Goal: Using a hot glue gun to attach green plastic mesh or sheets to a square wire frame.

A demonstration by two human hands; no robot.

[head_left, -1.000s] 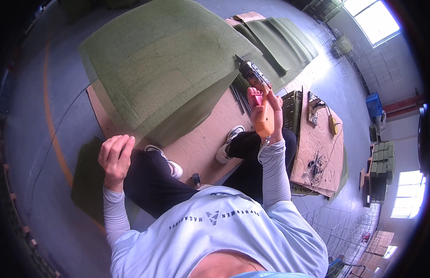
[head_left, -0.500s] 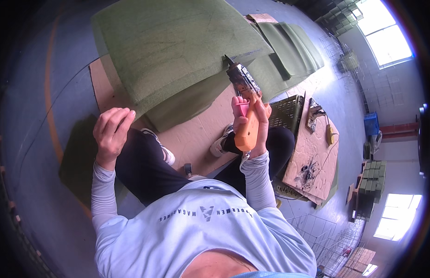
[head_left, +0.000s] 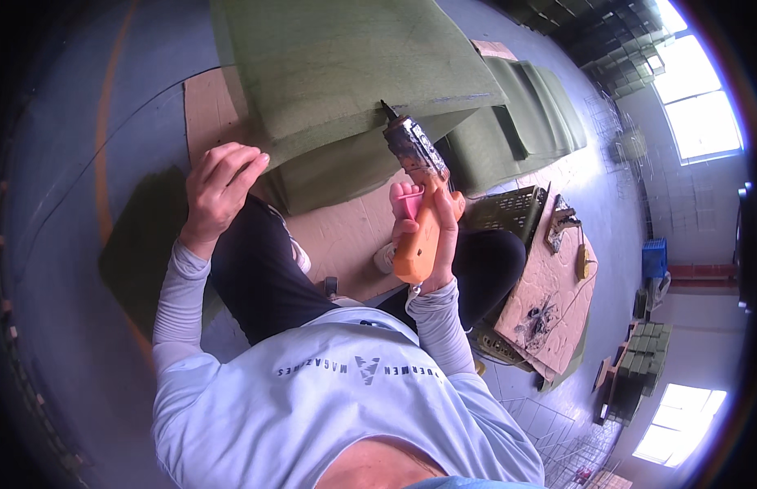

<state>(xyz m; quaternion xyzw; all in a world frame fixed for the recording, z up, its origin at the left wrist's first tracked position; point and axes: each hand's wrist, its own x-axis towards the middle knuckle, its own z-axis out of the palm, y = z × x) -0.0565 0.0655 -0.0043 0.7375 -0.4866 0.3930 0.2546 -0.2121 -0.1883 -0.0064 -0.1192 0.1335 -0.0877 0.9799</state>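
Orange glue gun (head_left: 421,238) mid-view, nozzle by the edge of the green mesh (head_left: 354,69).
The right hand (head_left: 445,251) has its fingers wrapped around the grip; nozzle contact, cannot tell. Mesh spreads toward eleven o'clock; at nine, the left hand (head_left: 221,189) pinches its near corner, fingertips together. Crate (head_left: 509,209) at three, cardboard (head_left: 567,306) at four.
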